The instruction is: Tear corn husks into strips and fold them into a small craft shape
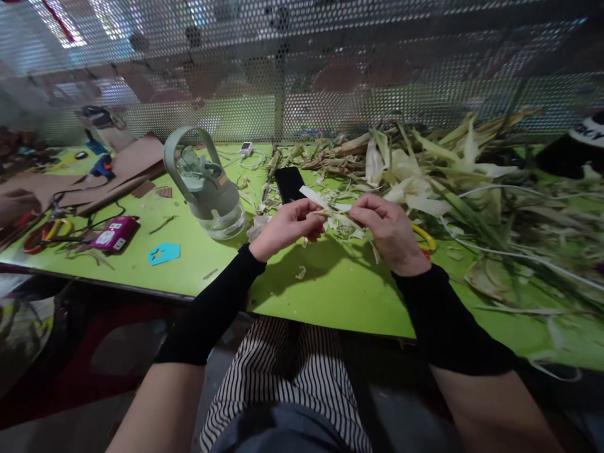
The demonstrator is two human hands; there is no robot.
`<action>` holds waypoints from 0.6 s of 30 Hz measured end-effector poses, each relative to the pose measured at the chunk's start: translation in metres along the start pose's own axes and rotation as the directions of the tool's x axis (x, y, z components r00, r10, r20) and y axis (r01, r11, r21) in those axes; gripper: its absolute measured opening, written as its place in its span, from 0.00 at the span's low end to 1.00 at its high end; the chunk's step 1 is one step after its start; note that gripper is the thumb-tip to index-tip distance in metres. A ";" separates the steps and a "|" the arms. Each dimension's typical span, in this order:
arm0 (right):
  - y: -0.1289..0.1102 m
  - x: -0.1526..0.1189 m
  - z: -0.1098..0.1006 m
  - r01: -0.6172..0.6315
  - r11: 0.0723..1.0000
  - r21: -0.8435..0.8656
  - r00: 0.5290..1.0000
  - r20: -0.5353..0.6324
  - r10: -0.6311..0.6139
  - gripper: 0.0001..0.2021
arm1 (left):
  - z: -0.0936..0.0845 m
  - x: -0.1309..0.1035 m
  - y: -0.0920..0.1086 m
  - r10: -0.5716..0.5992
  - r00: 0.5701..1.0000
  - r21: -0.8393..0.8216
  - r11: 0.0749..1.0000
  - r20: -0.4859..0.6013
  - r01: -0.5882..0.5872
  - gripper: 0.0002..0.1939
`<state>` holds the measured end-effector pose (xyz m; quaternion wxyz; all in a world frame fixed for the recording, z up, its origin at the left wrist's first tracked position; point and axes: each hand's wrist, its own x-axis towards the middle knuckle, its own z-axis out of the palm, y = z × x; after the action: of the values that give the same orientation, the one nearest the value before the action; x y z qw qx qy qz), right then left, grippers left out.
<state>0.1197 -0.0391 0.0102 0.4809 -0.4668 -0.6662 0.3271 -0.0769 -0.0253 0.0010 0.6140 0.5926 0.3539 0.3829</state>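
Right of the bottle (223,204), my left hand (290,226) and right hand (387,231) pinch husk (313,196); I'd pull gently, grips close, lest it tear.

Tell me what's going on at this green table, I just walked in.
Someone is working bare-handed: the left hand and right hand pinch pale, husk-like strips above the green table. A heap of husks and leaves lies to the right, a bottle stands to the left, and a dark phone lies just beyond the hands.
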 end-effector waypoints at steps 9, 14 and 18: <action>0.011 0.003 0.005 0.028 0.990 -0.136 0.987 0.158 -0.006 0.15 | 0.002 -0.003 0.000 -0.011 0.997 0.033 0.999 0.073 0.009 0.14; 0.011 0.003 0.004 0.053 0.974 -0.221 0.994 0.108 -0.030 0.15 | 0.004 -0.006 0.007 -0.084 0.993 -0.003 0.996 0.077 0.084 0.14; 0.011 0.002 0.004 0.068 0.962 -0.263 0.995 0.087 -0.046 0.15 | 0.008 -0.003 0.006 -0.123 0.992 -0.049 0.991 0.020 0.124 0.13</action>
<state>0.1186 -0.0333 -0.0002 0.3960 -0.4942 -0.7361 0.2391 -0.0720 -0.0316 0.0076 0.6541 0.5574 0.3749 0.3477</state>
